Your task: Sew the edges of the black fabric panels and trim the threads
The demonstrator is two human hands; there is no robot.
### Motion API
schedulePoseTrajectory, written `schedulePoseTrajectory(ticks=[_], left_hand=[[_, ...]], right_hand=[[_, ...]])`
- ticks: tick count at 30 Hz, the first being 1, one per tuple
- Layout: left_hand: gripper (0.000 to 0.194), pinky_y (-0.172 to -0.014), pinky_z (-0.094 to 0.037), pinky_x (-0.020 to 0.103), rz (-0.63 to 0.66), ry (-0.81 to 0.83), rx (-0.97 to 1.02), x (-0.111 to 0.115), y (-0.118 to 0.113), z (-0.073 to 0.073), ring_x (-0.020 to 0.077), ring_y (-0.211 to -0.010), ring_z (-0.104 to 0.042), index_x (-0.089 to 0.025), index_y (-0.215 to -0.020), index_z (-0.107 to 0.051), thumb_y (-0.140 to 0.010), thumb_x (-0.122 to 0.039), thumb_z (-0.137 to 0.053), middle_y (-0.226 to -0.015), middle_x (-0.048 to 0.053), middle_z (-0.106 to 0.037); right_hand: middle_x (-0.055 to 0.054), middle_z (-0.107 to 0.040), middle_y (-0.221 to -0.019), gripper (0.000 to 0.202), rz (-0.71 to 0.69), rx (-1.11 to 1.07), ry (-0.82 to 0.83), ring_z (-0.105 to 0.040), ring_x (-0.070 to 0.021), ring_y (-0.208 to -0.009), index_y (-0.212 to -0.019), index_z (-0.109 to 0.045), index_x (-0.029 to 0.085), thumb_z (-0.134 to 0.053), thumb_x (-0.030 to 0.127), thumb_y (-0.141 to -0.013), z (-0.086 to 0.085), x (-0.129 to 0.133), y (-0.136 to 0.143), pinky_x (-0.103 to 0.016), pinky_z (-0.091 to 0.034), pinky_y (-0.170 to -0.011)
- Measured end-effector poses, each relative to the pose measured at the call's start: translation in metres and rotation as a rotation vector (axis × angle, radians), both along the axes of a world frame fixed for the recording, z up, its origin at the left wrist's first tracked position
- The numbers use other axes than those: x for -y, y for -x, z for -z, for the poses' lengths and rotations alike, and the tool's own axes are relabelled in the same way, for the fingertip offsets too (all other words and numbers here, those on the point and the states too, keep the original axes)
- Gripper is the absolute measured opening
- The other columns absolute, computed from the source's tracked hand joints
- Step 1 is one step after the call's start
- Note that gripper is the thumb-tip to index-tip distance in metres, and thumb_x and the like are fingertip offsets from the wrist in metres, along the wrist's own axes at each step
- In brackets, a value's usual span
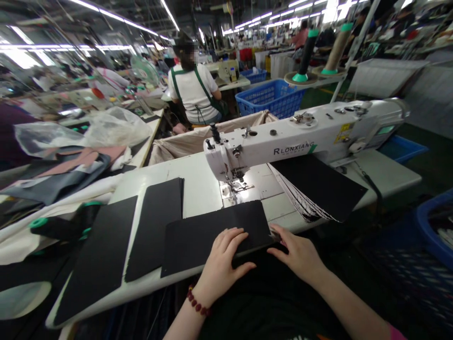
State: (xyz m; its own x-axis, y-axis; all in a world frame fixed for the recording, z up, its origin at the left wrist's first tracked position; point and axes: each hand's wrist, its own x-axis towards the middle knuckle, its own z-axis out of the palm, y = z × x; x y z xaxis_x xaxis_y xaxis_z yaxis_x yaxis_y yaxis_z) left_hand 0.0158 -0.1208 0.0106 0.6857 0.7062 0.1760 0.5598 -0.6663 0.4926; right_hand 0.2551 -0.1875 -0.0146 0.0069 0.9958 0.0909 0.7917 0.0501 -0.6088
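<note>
A black fabric panel [198, 241] lies at the front edge of the white sewing table, just before the needle area of the sewing machine [262, 146]. My left hand [224, 264] rests on this panel, fingers stretched out and thumb spread. At the panel's right end is my right hand [300, 255], its fingers curled around something small and greyish that I cannot make out. Two more groups of black panels, a near-left one [101, 250] and a middle one [155, 226], lie to the left. Under the machine arm sits a fanned stack of black panels [318, 184] with pale edges.
Black thread cones [58, 226] and piled cloth [71, 170] are on the left. A blue basket [269, 99] stands behind the machine, another blue basket [417, 250] at right. Two thread spools [306, 56] stand above. A person in a white shirt [194, 92] sits ahead.
</note>
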Motion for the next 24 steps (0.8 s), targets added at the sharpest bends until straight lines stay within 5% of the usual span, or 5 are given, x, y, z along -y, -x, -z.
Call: schedulePoseTrajectory(ticks=[5,11,14,17,24], left_hand=[[0.042,-0.117,-0.019,0.052,-0.035,-0.172,-0.139,-0.016,0.057,-0.001,0.0224,-0.124,-0.051,-0.028,-0.131,-0.051,-0.091,-0.016,-0.052,-0.131,0.003,-0.058],[0.017,-0.107,-0.037,0.042,-0.412,-0.003,0.166,-0.007,0.133,-0.066,0.0237,-0.11,-0.06,-0.027,-0.102,-0.067,-0.087,-0.031,-0.062,-0.105,0.001,-0.069],[0.016,-0.074,-0.05,0.026,-0.6,0.312,0.332,0.01,0.14,-0.086,0.0203,-0.087,-0.063,-0.024,-0.093,-0.065,-0.086,-0.038,-0.063,-0.09,0.001,-0.067],[0.021,-0.048,-0.037,0.018,-0.692,0.578,0.476,0.02,0.136,-0.086,0.0112,-0.057,-0.049,-0.021,-0.086,-0.061,-0.084,-0.042,-0.064,-0.071,-0.003,-0.055],[0.025,-0.044,-0.031,0.016,-0.763,0.794,0.663,0.026,0.134,-0.078,0.0083,-0.051,-0.042,-0.019,-0.082,-0.059,-0.077,-0.042,-0.069,-0.064,-0.004,-0.049]], right_hand=[[-0.002,-0.07,-0.096,0.019,-0.066,-0.165,-0.115,-0.065,-0.0185,-0.084,-0.106,-0.064,0.025,-0.051,0.026,-0.093,-0.024,-0.015,-0.001,-0.029,-0.048,-0.076],[0.001,-0.054,-0.072,0.023,0.155,-0.543,-0.12,-0.049,-0.013,-0.064,-0.08,-0.062,0.02,-0.06,0.041,-0.088,-0.087,-0.007,-0.025,-0.023,-0.039,-0.057],[0.004,-0.043,-0.066,0.027,0.147,-0.764,-0.001,-0.041,-0.0102,-0.058,-0.075,-0.057,0.019,-0.061,0.042,-0.088,-0.093,-0.005,-0.026,-0.022,-0.034,-0.052],[0.005,-0.04,-0.064,0.026,0.14,-0.941,0.083,-0.036,-0.0092,-0.056,-0.076,-0.055,0.019,-0.062,0.041,-0.088,-0.087,-0.005,-0.021,-0.022,-0.032,-0.05],[0.005,-0.039,-0.067,0.024,0.17,-1.052,0.139,-0.035,-0.0089,-0.058,-0.077,-0.054,0.019,-0.064,0.039,-0.087,-0.08,0.002,-0.016,-0.021,-0.031,-0.05]])
